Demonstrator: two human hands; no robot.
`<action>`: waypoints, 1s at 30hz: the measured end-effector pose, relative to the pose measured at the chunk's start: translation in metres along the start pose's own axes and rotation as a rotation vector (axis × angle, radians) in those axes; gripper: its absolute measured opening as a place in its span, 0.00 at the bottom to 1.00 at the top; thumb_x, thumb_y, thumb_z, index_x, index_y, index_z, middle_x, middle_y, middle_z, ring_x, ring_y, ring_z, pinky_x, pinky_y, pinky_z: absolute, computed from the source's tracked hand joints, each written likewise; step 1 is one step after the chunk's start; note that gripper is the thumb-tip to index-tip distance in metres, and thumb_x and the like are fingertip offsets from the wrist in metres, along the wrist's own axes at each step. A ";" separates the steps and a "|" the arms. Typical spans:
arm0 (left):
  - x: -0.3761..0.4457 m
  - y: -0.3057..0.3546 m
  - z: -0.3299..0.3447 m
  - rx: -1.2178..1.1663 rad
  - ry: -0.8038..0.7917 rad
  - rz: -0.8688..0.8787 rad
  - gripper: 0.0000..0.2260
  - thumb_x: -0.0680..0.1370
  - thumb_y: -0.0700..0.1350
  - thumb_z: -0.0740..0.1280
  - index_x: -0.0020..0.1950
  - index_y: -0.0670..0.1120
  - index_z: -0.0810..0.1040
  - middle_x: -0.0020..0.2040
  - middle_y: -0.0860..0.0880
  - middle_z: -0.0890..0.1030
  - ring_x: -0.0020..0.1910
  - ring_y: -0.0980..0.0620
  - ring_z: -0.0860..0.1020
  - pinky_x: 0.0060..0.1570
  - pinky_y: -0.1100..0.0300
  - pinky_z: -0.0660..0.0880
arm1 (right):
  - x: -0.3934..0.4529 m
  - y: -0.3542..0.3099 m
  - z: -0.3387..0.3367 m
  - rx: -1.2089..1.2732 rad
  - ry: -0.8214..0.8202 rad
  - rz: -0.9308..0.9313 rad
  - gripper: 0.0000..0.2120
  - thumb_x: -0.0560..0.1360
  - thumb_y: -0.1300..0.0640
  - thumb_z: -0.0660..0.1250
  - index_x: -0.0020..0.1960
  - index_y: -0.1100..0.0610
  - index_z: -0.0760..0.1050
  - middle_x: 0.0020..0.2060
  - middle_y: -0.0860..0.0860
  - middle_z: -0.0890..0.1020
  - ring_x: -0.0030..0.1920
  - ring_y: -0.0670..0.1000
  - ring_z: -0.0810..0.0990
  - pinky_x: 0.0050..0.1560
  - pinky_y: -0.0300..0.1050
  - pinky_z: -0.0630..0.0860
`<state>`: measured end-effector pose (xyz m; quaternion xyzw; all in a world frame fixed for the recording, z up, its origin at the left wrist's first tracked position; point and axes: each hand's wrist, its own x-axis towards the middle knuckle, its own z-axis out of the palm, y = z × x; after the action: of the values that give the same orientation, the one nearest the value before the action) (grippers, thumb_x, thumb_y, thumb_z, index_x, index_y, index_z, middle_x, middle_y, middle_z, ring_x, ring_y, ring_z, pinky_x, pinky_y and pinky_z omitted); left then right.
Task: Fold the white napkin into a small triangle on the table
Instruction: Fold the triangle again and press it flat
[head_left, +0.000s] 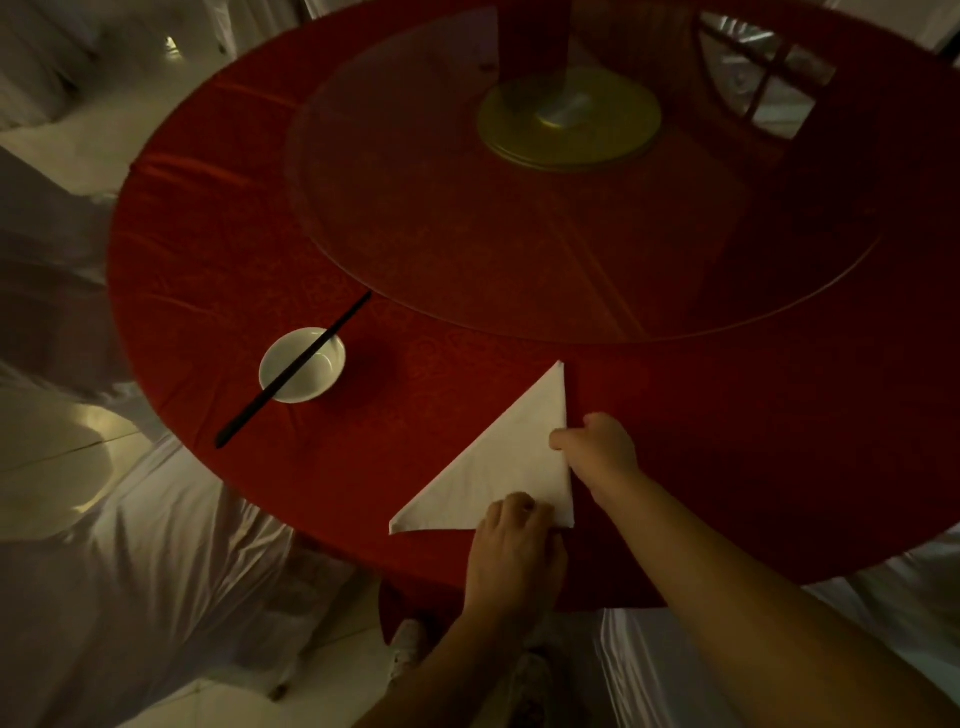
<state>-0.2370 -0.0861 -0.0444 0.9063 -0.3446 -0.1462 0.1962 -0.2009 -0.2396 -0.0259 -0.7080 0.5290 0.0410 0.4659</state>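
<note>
Currently the round counter (218, 249), covered in red cloth, carries all items; the glass turntable (467, 218) occupies its centre. The white napkin (519, 457) lies flat between the turntable and the near counter edge, already folded into a large triangle with one long vertical side on the right and a point toward the turntable. A white bowl (306, 371) with a black chopstick (249, 413) laid across it sits well apart from the napkin, to its left.

The right hand (602, 449) rests at the napkin's vertical side, its fingers narrow and pressing on the cloth edge. The left hand (514, 551) lies over the napkin's near right corner, fingers curled down on the fabric; whether they pinch a layer cannot be told.

Handling judgement: the napkin is light, soft and limp, and likely to slide on the smooth red cloth. Take hold at a corner, pinching all layers together, and pin the fold line with the other hand.
</note>
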 end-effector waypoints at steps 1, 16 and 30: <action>-0.001 -0.002 0.000 -0.067 0.022 -0.013 0.16 0.78 0.51 0.61 0.65 0.51 0.73 0.64 0.50 0.73 0.61 0.53 0.70 0.58 0.62 0.70 | -0.001 0.001 0.002 0.029 -0.036 0.019 0.30 0.70 0.56 0.70 0.70 0.59 0.65 0.63 0.58 0.75 0.58 0.59 0.75 0.46 0.52 0.75; 0.076 -0.066 -0.113 -1.383 -0.273 -0.794 0.33 0.67 0.73 0.62 0.56 0.48 0.74 0.57 0.42 0.78 0.54 0.43 0.79 0.47 0.48 0.80 | -0.030 0.048 0.020 -0.347 -0.150 -0.824 0.18 0.72 0.64 0.65 0.60 0.52 0.73 0.60 0.51 0.72 0.53 0.48 0.72 0.46 0.36 0.69; 0.046 -0.100 -0.096 -0.561 -0.254 -0.470 0.16 0.76 0.39 0.67 0.64 0.43 0.74 0.58 0.44 0.77 0.48 0.49 0.79 0.44 0.58 0.79 | -0.032 0.085 -0.001 -0.477 -0.140 -1.037 0.21 0.77 0.60 0.65 0.70 0.58 0.69 0.67 0.55 0.75 0.67 0.55 0.72 0.65 0.51 0.68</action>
<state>-0.1091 -0.0241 -0.0116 0.8465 -0.0956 -0.3867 0.3532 -0.2818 -0.2176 -0.0599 -0.9560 0.0567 -0.0276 0.2865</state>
